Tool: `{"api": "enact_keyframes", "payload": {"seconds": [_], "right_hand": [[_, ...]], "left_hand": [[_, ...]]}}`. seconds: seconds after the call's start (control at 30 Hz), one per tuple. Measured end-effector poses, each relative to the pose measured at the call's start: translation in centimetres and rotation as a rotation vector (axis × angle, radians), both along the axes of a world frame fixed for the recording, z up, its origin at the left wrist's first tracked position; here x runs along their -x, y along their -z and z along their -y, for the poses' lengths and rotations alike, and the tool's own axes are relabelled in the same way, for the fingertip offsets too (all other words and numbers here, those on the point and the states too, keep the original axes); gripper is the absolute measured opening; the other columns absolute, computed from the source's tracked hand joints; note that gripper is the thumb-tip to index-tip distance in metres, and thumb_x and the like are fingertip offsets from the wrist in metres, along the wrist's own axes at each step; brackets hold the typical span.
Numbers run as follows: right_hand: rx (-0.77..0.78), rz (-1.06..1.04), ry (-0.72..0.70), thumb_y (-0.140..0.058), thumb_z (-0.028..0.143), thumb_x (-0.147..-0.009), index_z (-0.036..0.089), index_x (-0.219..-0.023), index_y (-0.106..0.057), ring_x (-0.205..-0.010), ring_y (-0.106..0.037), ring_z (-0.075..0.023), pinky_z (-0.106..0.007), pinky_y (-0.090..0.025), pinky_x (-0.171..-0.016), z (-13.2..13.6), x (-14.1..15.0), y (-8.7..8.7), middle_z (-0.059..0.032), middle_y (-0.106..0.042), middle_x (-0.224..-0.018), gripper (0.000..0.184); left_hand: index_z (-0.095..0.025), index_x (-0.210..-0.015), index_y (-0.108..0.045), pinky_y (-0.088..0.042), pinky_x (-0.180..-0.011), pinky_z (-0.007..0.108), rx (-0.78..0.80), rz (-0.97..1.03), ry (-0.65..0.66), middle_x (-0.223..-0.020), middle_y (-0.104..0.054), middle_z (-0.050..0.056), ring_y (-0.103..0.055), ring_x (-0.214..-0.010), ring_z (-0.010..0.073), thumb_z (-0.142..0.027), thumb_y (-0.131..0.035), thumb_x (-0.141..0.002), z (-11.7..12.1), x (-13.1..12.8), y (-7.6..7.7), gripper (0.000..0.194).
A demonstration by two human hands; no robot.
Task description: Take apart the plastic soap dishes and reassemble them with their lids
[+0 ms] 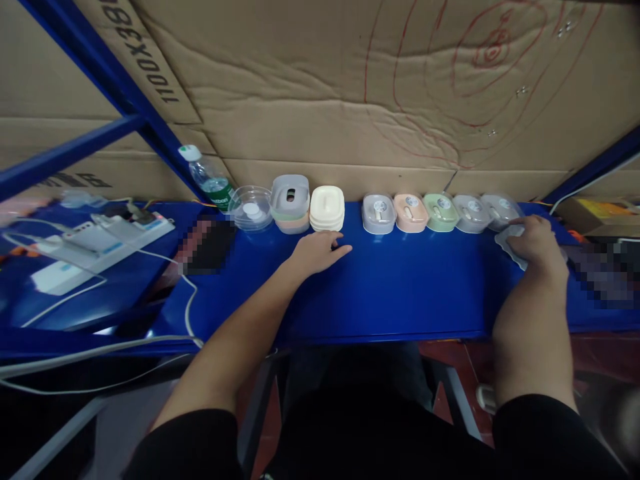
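Note:
My left hand (pixel 316 252) rests on the blue shelf (pixel 400 293) just in front of a stack of cream lids (pixel 327 208), fingers loosely stretched, holding nothing. My right hand (pixel 536 241) lies over a grey lidded box (pixel 509 244) at the right end of a row of small boxes, fingers curled round it. The row runs grey (pixel 379 213), peach (pixel 411 212), green (pixel 441 211), then two more grey boxes (pixel 471 212). A stack of grey, green and peach box bases (pixel 290 203) stands left of the cream lids.
A clear round container (pixel 251 208) and a water bottle (pixel 209 179) lie at the back left. Power strips with white cables (pixel 100 239) sit further left. Cardboard lines the wall behind. Blurred dark patches sit on the shelf at left and right.

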State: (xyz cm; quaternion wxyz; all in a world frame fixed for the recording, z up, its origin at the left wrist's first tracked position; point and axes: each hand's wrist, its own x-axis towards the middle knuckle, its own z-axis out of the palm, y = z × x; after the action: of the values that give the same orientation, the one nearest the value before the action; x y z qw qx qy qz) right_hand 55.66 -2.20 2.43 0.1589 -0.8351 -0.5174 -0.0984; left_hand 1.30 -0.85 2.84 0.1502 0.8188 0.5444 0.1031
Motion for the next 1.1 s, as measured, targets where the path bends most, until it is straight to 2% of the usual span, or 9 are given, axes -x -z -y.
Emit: {"api": "enact_keyframes", "payload": {"seconds": [0.13,0.2,0.33,0.47,0.63,0.77,0.87,1.0,1.1], "right_hand": [[-0.062,-0.095,0.03,-0.068,0.037,-0.088,0.018,-0.145,-0.064,-0.158,-0.041,-0.0394,-0.068,-0.027,-0.124,-0.4,2.4,-0.5,-0.03,-0.042,-0.168,0.06],[-0.196,-0.074,-0.042,-0.068,0.041,-0.087,0.018,-0.146,-0.063,-0.157,-0.042,-0.0383,-0.066,-0.027,-0.126,-0.5,4.7,-1.6,-0.0277,-0.049,-0.164,0.063],[-0.399,-0.023,-0.432,-0.069,0.039,-0.086,0.011,-0.139,-0.066,-0.147,-0.054,-0.0341,-0.05,-0.042,-0.121,-0.2,10.3,-4.2,-0.0285,-0.06,-0.153,0.06],[-0.365,-0.05,-0.864,-0.068,0.045,-0.095,0.019,-0.136,-0.068,-0.141,-0.061,-0.0336,-0.052,-0.046,-0.119,0.2,16.6,-6.3,-0.0215,-0.065,-0.15,0.048],[-0.316,-0.216,-1.186,-0.069,0.046,-0.098,0.028,-0.127,-0.072,-0.134,-0.068,-0.0345,-0.058,-0.052,-0.116,-1.0,22.3,-4.9,-0.0111,-0.072,-0.143,0.034],[-0.31,-0.384,-1.167,-0.068,0.047,-0.099,0.026,-0.122,-0.074,-0.11,-0.077,-0.0311,-0.056,-0.06,-0.103,-2.1,23.3,-1.0,-0.0116,-0.079,-0.126,0.032],[-0.275,-0.548,-1.061,-0.071,0.054,-0.096,0.025,-0.128,-0.07,-0.092,-0.077,-0.0275,-0.052,-0.064,-0.091,-2.3,22.7,1.2,-0.0112,-0.08,-0.117,0.043],[-0.295,-0.747,-0.931,-0.061,0.062,-0.101,0.025,-0.145,-0.058,-0.08,-0.075,-0.0242,-0.045,-0.064,-0.075,-2.3,22.0,1.3,-0.0102,-0.079,-0.112,0.057],[-0.141,-0.581,-0.976,-0.064,0.057,-0.1,0.023,-0.146,-0.059,-0.075,-0.073,-0.0237,-0.043,-0.062,-0.073,-1.5,22.4,0.4,-0.0091,-0.08,-0.104,0.058]], "left_hand": [[-0.021,-0.14,-0.069,-0.056,-0.098,0.041,0.008,0.018,-0.01,-0.126,-0.08,0.007,-0.074,-0.118,0.0294,-0.056,-0.061,-0.103,0.1,-0.2,0.0,0.052],[-0.02,-0.147,-0.063,-0.056,-0.098,0.041,-0.016,0.055,-0.029,-0.12,-0.081,0.007,-0.074,-0.117,0.0295,-0.054,-0.062,-0.103,0.0,-0.3,0.3,0.056],[-0.017,-0.163,-0.044,-0.056,-0.095,0.04,-0.111,0.142,-0.12,-0.11,-0.083,0.005,-0.076,-0.11,0.0281,-0.045,-0.064,-0.103,-0.7,-0.1,1.1,0.069],[-0.018,-0.159,-0.047,-0.056,-0.093,0.037,-0.127,0.18,-0.172,-0.105,-0.083,0.005,-0.076,-0.106,0.0263,-0.038,-0.065,-0.102,-1.9,0.5,2.0,0.063],[-0.02,-0.137,-0.063,-0.055,-0.091,0.039,-0.164,0.269,-0.22,-0.098,-0.082,0.005,-0.076,-0.102,0.0256,-0.028,-0.066,-0.101,-3.1,0.9,2.8,0.037],[-0.021,-0.124,-0.066,-0.055,-0.089,0.039,-0.231,0.378,-0.235,-0.09,-0.082,0.004,-0.076,-0.096,0.0239,-0.024,-0.067,-0.1,-3.3,1.1,2.9,0.023],[-0.022,-0.123,-0.064,-0.055,-0.082,0.035,-0.276,0.443,-0.144,-0.088,-0.081,0.003,-0.076,-0.087,0.0205,-0.026,-0.066,-0.101,-2.8,1.6,2.5,0.023],[-0.023,-0.117,-0.068,-0.052,-0.074,0.03,-0.226,0.418,0.129,-0.086,-0.08,0.001,-0.074,-0.079,0.0173,-0.04,-0.07,-0.099,-1.5,1.8,1.2,0.024],[-0.023,-0.109,-0.071,-0.047,-0.07,0.03,-0.121,0.296,0.227,-0.081,-0.078,0.001,-0.071,-0.074,0.017,-0.05,-0.069,-0.099,-0.5,1.1,0.6,0.029]]}}
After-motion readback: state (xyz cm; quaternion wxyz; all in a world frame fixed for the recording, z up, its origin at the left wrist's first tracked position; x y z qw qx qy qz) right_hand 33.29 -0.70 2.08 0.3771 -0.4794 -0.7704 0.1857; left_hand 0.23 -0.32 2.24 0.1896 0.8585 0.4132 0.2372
